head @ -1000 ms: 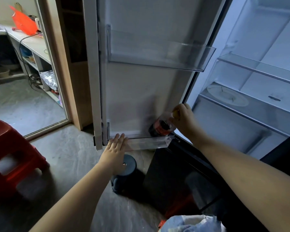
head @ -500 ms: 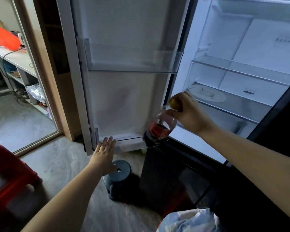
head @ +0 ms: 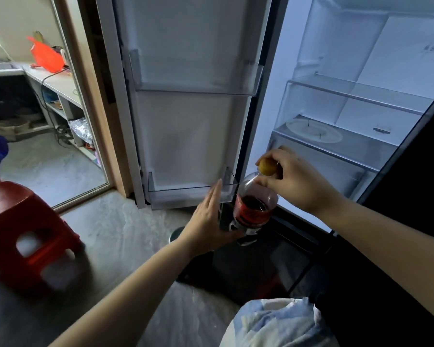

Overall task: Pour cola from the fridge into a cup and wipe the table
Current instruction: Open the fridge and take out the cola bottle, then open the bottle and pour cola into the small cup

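A cola bottle [head: 253, 209] with a red label, dark liquid and a yellow cap hangs in the air in front of the open fridge. My right hand [head: 295, 180] grips it by the neck, fingers curled just under the cap. My left hand [head: 208, 219] is held flat with straight fingers just left of the bottle's lower body, close to it; I cannot tell if it touches. The fridge door [head: 188, 101] stands open on the left, and its bottom door shelf [head: 186, 194] holds nothing.
A red plastic stool [head: 23, 226] stands on the floor at the left. A dark round container [head: 176, 236] sits on the floor below my left hand. A white plate [head: 313, 131] lies on a fridge shelf. Crumpled light cloth [head: 276, 324] is at the bottom.
My right hand lifted the cola bottle out of the bottom door shelf and brought it nearer. My left hand left the shelf's front edge and moved right, beside the bottle.
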A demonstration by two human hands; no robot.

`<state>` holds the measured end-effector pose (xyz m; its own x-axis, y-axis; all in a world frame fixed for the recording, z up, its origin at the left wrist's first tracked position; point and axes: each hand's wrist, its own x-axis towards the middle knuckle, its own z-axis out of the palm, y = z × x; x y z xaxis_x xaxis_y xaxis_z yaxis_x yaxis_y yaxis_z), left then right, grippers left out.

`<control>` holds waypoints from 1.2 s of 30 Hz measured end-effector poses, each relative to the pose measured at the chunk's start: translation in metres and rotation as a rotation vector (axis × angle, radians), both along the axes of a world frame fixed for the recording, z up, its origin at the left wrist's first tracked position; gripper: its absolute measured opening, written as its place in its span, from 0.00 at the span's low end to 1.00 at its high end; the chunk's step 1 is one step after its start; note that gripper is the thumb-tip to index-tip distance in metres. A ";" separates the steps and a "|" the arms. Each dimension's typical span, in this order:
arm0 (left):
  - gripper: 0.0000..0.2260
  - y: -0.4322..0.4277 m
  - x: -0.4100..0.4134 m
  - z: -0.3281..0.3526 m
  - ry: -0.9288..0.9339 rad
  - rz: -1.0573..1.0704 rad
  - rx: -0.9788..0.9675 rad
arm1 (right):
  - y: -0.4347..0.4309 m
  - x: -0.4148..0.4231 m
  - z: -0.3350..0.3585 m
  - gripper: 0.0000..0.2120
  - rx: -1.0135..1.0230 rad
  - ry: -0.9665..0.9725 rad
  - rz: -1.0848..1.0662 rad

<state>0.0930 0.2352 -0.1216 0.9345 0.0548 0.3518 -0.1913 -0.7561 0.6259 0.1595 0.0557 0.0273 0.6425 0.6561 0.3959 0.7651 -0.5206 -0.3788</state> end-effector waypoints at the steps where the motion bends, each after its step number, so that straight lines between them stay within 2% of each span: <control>1: 0.57 -0.014 -0.006 0.002 -0.045 -0.006 -0.061 | -0.005 -0.006 0.001 0.15 0.008 -0.012 0.026; 4: 0.57 -0.048 -0.026 0.007 -0.119 0.053 -0.186 | -0.020 -0.025 0.005 0.14 0.059 -0.029 0.102; 10: 0.46 -0.085 -0.072 0.010 -0.203 0.183 -0.264 | -0.032 -0.057 0.003 0.15 0.073 0.016 0.259; 17: 0.42 -0.086 -0.141 -0.008 -0.211 0.442 -0.241 | -0.011 -0.106 -0.004 0.17 0.034 0.109 0.475; 20: 0.42 -0.073 -0.178 -0.008 -0.224 0.549 -0.223 | 0.008 -0.132 -0.001 0.18 -0.028 0.053 0.583; 27: 0.44 -0.013 -0.271 0.001 -0.258 0.835 -0.296 | 0.095 -0.207 0.012 0.19 -0.069 -0.077 0.747; 36: 0.44 0.092 -0.407 0.025 -0.319 1.110 -0.262 | 0.245 -0.329 0.030 0.21 0.031 -0.220 0.921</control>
